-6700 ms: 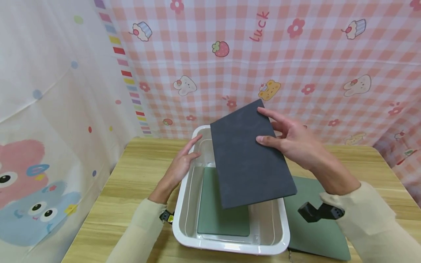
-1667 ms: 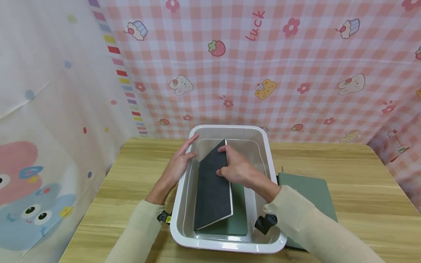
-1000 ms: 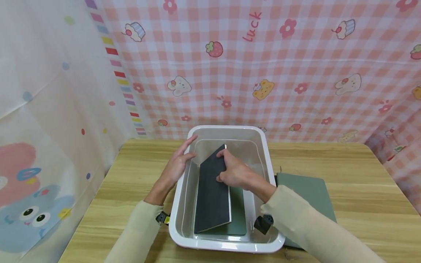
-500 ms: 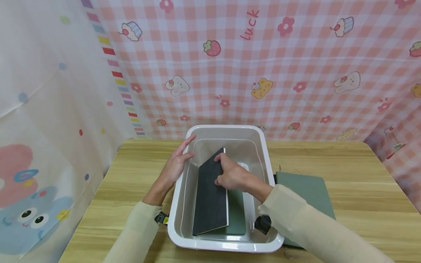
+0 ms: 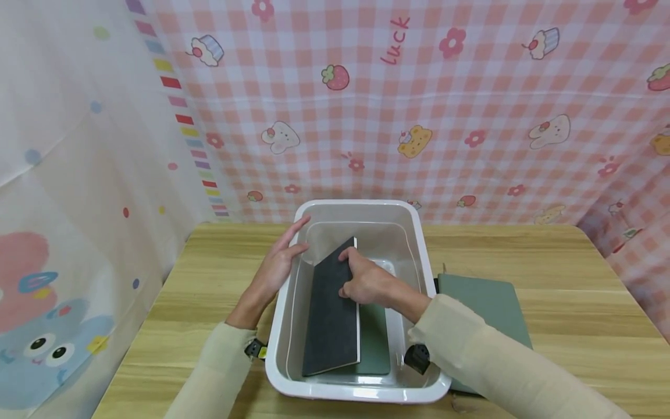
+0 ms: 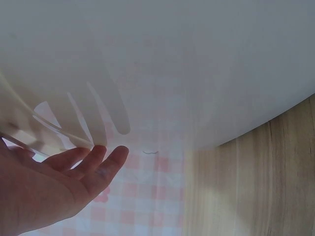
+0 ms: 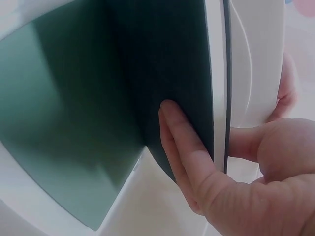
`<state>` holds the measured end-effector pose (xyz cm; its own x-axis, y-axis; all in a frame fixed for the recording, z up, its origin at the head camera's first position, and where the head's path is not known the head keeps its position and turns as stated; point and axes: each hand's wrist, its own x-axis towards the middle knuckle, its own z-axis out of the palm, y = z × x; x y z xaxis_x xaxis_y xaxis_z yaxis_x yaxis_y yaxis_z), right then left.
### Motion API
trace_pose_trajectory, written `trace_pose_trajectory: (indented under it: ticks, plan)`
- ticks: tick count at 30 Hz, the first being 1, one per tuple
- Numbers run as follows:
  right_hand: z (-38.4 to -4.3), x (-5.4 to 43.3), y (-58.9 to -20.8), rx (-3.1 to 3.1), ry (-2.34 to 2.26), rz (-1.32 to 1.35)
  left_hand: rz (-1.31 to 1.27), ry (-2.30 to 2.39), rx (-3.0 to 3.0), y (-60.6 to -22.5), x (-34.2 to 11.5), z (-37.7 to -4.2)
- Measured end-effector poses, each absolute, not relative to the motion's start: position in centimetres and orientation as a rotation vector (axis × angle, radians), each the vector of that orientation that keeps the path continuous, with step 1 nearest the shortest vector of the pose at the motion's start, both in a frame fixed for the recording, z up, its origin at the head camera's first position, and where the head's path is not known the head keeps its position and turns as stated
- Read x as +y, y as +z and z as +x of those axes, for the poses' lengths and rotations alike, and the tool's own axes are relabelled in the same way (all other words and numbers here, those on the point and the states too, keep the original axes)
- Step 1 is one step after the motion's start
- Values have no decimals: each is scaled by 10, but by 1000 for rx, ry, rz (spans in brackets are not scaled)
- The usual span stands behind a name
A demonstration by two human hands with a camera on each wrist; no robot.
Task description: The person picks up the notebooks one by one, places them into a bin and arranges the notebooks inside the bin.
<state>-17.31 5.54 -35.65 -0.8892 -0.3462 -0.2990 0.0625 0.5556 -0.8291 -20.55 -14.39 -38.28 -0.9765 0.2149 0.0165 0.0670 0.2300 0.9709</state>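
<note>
A white plastic bin (image 5: pixel 361 393) stands on the table, with a green notebook (image 5: pixel 374 340) lying flat on its floor. Tilted above that is a dark grey notebook (image 5: pixel 330 320), its white page edge raised toward the right. My right hand (image 5: pixel 369 283) pinches this raised edge; in the right wrist view, the fingers (image 7: pixel 184 132) lie on one cover, with the thumb on the other side. At the bin's left rim rests my left hand (image 5: pixel 274 267), fingers extended and thumb over the rim. Its fingertips (image 6: pixel 115 155) touch the outer wall in the left wrist view.
Right of the bin, another green notebook (image 5: pixel 487 308) lies on the wooden table (image 5: pixel 565 291), partly hidden by the right sleeve, with something black under its edge. A pink checked curtain (image 5: pixel 340 116) hangs behind the table, and a white patterned curtain (image 5: pixel 89 174) at the left.
The dark notebook has gone from being held above the bin to standing tilted inside it. Over the last second it sinks slightly with the right hand. The left hand stays on the rim.
</note>
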Motion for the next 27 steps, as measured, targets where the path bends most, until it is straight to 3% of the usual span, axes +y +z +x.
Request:
trace_pose_trajectory:
  ticks: [27]
  plan:
    - [-171,59,-351,2383,-1071,-174,292,1852,2379,-384,-143,-206]
